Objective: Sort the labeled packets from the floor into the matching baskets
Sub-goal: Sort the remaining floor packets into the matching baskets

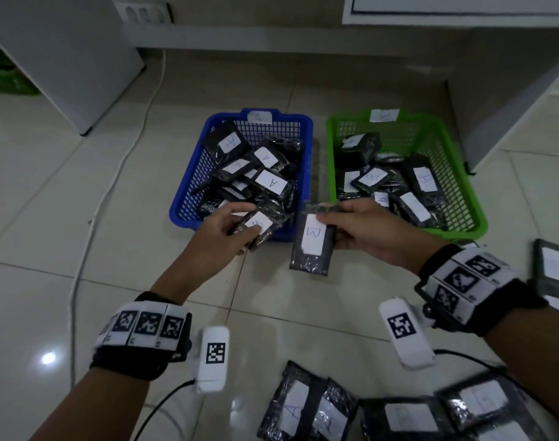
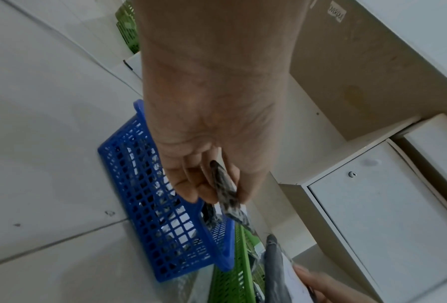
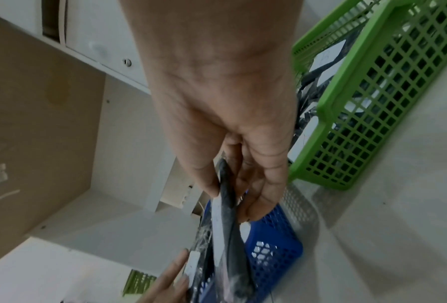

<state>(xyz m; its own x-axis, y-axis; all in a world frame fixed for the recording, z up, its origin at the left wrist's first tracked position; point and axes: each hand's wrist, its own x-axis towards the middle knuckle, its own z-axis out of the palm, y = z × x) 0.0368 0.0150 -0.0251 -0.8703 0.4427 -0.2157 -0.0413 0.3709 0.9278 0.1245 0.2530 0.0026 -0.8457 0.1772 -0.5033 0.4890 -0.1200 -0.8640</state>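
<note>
Fingers [image 1: 236,214] of the left hand [image 1: 222,232] curled round a black packet [image 1: 259,226] over the near rim of the blue basket [image 1: 189,186], while the right hand [image 1: 364,229] pinched the packet labelled B [image 1: 313,243] by its upper part, hanging just before the gap between that basket and the green basket [image 1: 463,186]. Both baskets stood side by side on the tiled floor [image 1: 65,202], each heaped with labelled packets. More loose packets [image 1: 399,415] lay on the floor near the person.
</note>
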